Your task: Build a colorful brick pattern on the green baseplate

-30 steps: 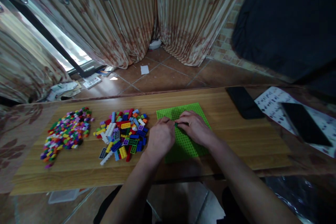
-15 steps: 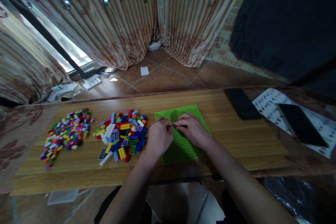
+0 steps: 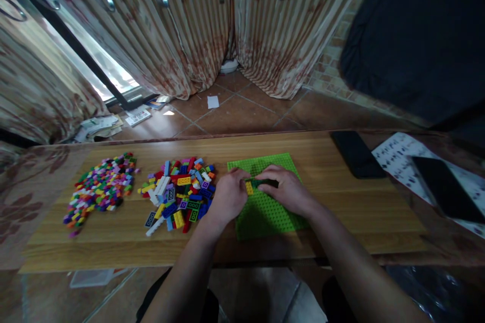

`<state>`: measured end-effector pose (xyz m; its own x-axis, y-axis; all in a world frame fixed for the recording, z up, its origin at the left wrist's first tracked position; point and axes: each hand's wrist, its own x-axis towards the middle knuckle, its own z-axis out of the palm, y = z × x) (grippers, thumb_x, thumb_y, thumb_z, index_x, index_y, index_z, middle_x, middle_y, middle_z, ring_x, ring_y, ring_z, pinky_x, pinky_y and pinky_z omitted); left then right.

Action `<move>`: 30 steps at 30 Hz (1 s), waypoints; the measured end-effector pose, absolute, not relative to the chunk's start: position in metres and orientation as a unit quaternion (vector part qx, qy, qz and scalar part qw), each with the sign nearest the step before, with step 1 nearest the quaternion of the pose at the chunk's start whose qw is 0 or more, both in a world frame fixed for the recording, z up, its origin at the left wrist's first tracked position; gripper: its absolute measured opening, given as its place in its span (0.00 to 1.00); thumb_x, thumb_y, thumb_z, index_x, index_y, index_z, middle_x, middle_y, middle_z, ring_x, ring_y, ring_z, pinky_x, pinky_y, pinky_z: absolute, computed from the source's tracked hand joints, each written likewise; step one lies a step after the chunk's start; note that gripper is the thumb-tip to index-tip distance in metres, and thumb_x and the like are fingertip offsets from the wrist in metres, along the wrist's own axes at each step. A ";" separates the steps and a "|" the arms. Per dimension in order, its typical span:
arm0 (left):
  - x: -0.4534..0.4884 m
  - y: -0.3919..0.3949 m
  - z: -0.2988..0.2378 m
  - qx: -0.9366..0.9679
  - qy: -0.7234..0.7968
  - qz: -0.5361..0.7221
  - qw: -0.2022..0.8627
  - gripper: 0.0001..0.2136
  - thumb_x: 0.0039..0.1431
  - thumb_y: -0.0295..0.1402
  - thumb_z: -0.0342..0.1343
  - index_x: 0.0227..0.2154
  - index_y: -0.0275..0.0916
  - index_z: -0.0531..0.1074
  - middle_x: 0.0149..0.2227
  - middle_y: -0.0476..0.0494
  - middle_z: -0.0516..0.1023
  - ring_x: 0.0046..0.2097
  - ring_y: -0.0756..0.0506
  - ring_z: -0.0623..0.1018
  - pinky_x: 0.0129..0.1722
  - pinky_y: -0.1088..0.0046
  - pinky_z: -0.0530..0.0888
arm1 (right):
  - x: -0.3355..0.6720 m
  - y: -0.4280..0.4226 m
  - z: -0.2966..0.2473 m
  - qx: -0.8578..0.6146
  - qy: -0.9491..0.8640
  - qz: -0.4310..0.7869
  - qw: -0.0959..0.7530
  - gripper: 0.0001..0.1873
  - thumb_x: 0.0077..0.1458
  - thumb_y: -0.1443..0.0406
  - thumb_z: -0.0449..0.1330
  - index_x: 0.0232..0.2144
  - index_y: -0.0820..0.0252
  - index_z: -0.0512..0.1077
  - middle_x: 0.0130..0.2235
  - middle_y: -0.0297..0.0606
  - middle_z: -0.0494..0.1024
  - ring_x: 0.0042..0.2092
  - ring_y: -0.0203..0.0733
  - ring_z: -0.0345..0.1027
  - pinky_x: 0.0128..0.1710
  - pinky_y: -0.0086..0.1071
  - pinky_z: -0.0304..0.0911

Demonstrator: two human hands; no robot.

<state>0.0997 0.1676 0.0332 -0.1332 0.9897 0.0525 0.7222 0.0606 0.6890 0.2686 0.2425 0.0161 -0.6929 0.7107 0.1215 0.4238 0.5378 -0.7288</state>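
Note:
A light green studded baseplate (image 3: 273,219) lies on the wooden board beneath both hands. On its left part is a small yellow brick (image 3: 249,188), with a dark green brick (image 3: 256,182) right beside it. My left hand (image 3: 230,194) is curled at the left side of the yellow brick, its fingertips against it; the thumb is partly hidden. From the right, the thumb and forefinger of my right hand (image 3: 285,187) close about the dark green brick. Left of the hands lies a pile of mixed larger bricks (image 3: 184,194).
Farther left is a heap of tiny coloured bricks (image 3: 102,184) on the wooden board (image 3: 125,247). A black phone (image 3: 356,154) lies at the board's right end. Beyond it, another dark phone (image 3: 447,189) rests on a printed sheet (image 3: 394,154).
My hands have moved slightly apart, baring the yellow brick and more of the dark green one. The whole view has shifted a little as the head moved.

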 end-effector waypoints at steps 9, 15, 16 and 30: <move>0.105 0.168 0.026 0.608 0.700 0.310 0.212 0.04 0.56 0.25 0.58 0.30 0.36 0.79 0.32 0.45 0.78 0.34 0.49 0.77 0.37 0.75 0.71 | 0.265 0.241 0.011 -0.349 -0.836 0.356 0.229 0.07 0.56 0.70 0.62 0.35 0.57 0.80 0.36 0.38 0.77 0.40 0.41 0.69 0.43 0.37 0.63; 0.112 0.171 0.034 0.562 0.740 0.284 0.237 0.07 0.56 0.24 0.58 0.28 0.38 0.80 0.30 0.46 0.79 0.32 0.49 0.77 0.35 0.76 0.70 | 0.265 0.240 0.012 -0.362 -0.834 0.352 0.221 0.08 0.54 0.72 0.64 0.34 0.55 0.81 0.35 0.37 0.76 0.40 0.41 0.69 0.42 0.36 0.62; 0.113 0.172 0.036 0.559 0.744 0.277 0.240 0.07 0.56 0.24 0.57 0.28 0.38 0.80 0.30 0.46 0.80 0.33 0.49 0.77 0.35 0.75 0.70 | 0.264 0.240 0.013 -0.364 -0.834 0.352 0.219 0.08 0.54 0.71 0.64 0.34 0.55 0.81 0.35 0.36 0.76 0.40 0.41 0.69 0.42 0.36 0.62; 0.114 0.180 0.039 0.566 0.766 0.201 0.228 0.08 0.55 0.26 0.55 0.28 0.39 0.79 0.32 0.45 0.81 0.35 0.47 0.78 0.36 0.74 0.70 | 0.262 0.232 0.015 -0.398 -0.849 0.284 0.200 0.07 0.56 0.69 0.63 0.35 0.53 0.81 0.34 0.37 0.76 0.42 0.44 0.66 0.44 0.38 0.60</move>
<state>0.1138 0.1803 0.0391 -0.2558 0.9591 -0.1211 0.7760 0.2784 0.5660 0.2621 0.2316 0.0152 -0.6035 0.7894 0.1129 0.5621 0.5215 -0.6419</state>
